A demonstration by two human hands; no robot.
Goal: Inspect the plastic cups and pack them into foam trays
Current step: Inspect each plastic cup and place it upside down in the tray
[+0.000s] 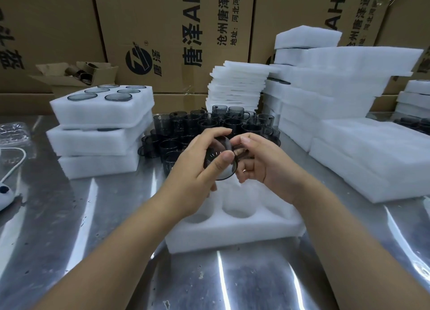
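A smoky grey plastic cup (215, 155) is held up between both hands above a white foam tray (235, 228) with round pockets, which lies on the steel table. My left hand (197, 167) grips the cup with thumb across its front and fingers over the top. My right hand (258, 163) pinches its right side, near the handle. Behind the hands stands a cluster of several more grey cups (209, 125). The tray's near pockets show no cups; its far part is hidden by my hands.
Three stacked foam trays (100, 132) at left, the top one holding cups. Foam lids (237, 86) and tall tray stacks (337, 77) rise behind and to the right. A flat foam stack (363, 156) lies right. Cardboard boxes (174, 30) wall the back. A white cable (14, 165) lies far left.
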